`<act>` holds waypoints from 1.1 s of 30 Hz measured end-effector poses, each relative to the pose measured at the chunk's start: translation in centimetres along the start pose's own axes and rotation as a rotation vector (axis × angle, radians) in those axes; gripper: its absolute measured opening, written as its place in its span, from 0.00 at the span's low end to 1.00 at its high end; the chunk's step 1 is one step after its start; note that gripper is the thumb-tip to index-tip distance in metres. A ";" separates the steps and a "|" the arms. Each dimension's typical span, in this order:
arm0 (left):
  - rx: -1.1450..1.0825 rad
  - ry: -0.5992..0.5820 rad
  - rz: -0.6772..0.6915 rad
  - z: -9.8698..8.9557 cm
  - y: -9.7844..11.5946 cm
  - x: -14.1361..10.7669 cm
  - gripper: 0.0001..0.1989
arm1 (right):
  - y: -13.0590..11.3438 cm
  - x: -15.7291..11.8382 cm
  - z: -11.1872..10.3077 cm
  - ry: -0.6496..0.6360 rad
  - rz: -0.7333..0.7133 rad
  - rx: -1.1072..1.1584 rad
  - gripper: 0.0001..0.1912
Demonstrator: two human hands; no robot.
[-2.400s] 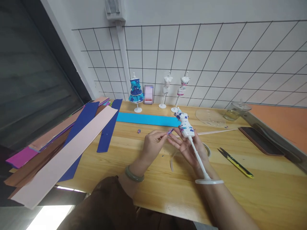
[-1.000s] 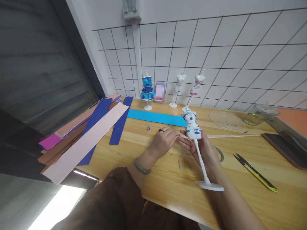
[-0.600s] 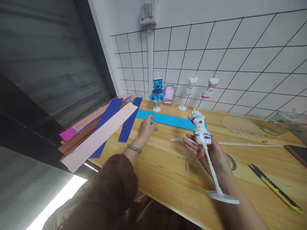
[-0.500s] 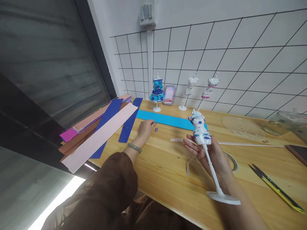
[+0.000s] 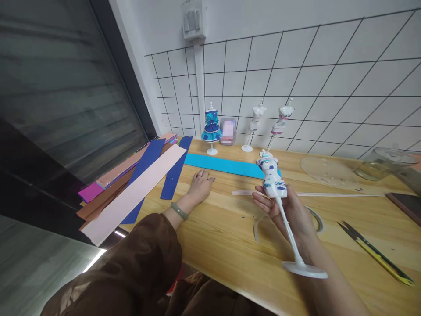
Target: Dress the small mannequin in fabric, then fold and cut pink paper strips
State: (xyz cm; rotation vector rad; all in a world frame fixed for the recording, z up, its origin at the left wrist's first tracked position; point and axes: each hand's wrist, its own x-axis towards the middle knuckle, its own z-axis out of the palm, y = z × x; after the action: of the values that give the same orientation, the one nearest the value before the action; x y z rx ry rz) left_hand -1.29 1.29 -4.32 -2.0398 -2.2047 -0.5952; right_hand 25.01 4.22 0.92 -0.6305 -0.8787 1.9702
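Note:
My right hand (image 5: 292,210) holds a small white dress-form stand (image 5: 274,182) by the bottom of its torso, tilted, with its round base toward me. Scraps of blue, purple and pink cling to the torso. Palm down on the wooden table (image 5: 210,228), my left hand (image 5: 200,186) has its fingers bent together and lowered to the surface; whatever may be under the fingertips is hidden. A bright blue strip (image 5: 223,165) lies just beyond it. A thin pale strip (image 5: 241,193) is to its right.
Pink (image 5: 138,191), dark blue and brown sheets overlap at the left. A doll stand in a blue dress (image 5: 211,127) and two white forms (image 5: 258,117) stand by the wall grid. Yellow-handled scissors (image 5: 378,254), a tape roll (image 5: 318,219) and a glass container (image 5: 371,169) are at the right.
My left hand has turned palm down, and the small patterned scrap near its fingertips is no longer visible. My right hand still holds the form. The view has shifted slightly.

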 end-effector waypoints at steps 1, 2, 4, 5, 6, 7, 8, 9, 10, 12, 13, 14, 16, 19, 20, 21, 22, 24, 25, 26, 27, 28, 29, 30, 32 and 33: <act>-0.017 0.006 -0.009 0.0 -0.2 0.1 0.11 | 0.0 0.0 0.0 -0.002 0.005 -0.004 0.18; -0.035 0.010 -0.025 0.1 -0.4 0.3 0.10 | 0.0 0.1 0.0 0.002 0.010 -0.008 0.17; -0.074 0.015 -0.070 0.4 -0.8 0.8 0.09 | 0.0 0.1 0.1 0.017 0.018 -0.012 0.17; -0.089 0.018 -0.095 0.6 -1.0 1.1 0.08 | 0.0 0.1 0.1 0.022 0.021 -0.009 0.17; -0.098 0.022 -0.116 0.6 -1.1 1.3 0.08 | -0.1 0.1 0.1 0.026 0.021 -0.004 0.18; -0.100 0.027 -0.133 0.7 -1.1 1.4 0.08 | -0.1 0.1 0.2 0.027 0.022 -0.001 0.18; -0.095 0.033 -0.143 0.6 -1.0 1.5 0.08 | -0.1 0.1 0.2 0.027 0.023 0.002 0.18; -0.085 0.036 -0.146 0.5 -0.9 1.5 0.10 | -0.1 0.0 0.2 0.027 0.021 0.003 0.18; -0.071 0.037 -0.142 0.3 -0.7 1.4 0.12 | -0.1 0.0 0.2 0.024 0.019 0.004 0.18; -0.041 0.024 -0.111 -0.2 -0.1 1.1 0.17 | -0.2 -0.1 0.2 0.010 0.022 0.008 0.18; -0.027 0.009 -0.086 -0.5 0.2 0.8 0.18 | -0.2 -0.1 0.3 0.006 0.025 0.012 0.18; -0.016 -0.010 -0.059 -0.7 0.5 0.5 0.19 | -0.2 -0.1 0.3 0.007 0.028 0.017 0.18; 0.003 -0.051 0.002 -1.1 0.8 -0.2 0.20 | -0.3 -0.2 0.5 0.024 0.037 0.030 0.18; 0.059 -0.068 0.118 -1.7 0.4 -1.0 0.24 | -0.4 -0.1 0.7 0.062 0.058 0.048 0.20; 0.075 -0.034 0.133 -1.9 0.0 -1.0 0.24 | -0.4 0.0 0.7 0.066 0.062 0.054 0.21; 0.077 0.023 0.118 -2.2 -0.3 -0.9 0.24 | -0.3 0.0 0.6 0.063 0.061 0.062 0.20; 0.061 0.099 0.082 -2.6 -0.6 -0.8 0.23 | -0.2 0.1 0.6 0.055 0.052 0.072 0.19; -0.036 0.260 -0.017 -3.3 -0.5 -0.2 0.21 | 0.0 0.1 0.5 0.024 0.022 0.091 0.17; -0.117 0.320 -0.052 -3.7 0.0 0.1 0.19 | 0.1 0.1 0.5 0.009 0.007 0.098 0.16; -0.222 0.359 -0.073 -4.0 0.7 0.3 0.17 | 0.2 0.1 0.5 -0.004 -0.006 0.102 0.16; -0.347 0.365 -0.078 -4.3 1.8 0.5 0.16 | 0.2 0.1 0.5 -0.016 -0.016 0.103 0.16; -0.492 0.323 -0.073 -4.5 3.1 0.6 0.15 | 0.2 0.0 0.6 -0.027 -0.026 0.101 0.16; -0.644 0.264 -0.072 -4.7 4.6 0.7 0.16 | 0.2 -0.1 0.7 -0.040 -0.036 0.100 0.16; -0.789 0.199 -0.069 -4.8 6.1 0.8 0.17 | 0.2 -0.2 0.8 -0.055 -0.046 0.098 0.16; -1.044 0.030 -0.056 -5.1 9.1 1.1 0.18 | 0.1 -0.3 1.0 -0.085 -0.068 0.094 0.17; -1.164 -0.057 -0.045 -5.3 10.3 1.3 0.19 | 0.1 -0.3 1.0 -0.095 -0.077 0.094 0.17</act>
State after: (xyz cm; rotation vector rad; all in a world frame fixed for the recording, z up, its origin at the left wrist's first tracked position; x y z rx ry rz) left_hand 7.56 1.18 3.30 -2.3501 -2.1083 -2.2378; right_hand 24.43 3.56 1.54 -0.4456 -0.8495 1.9726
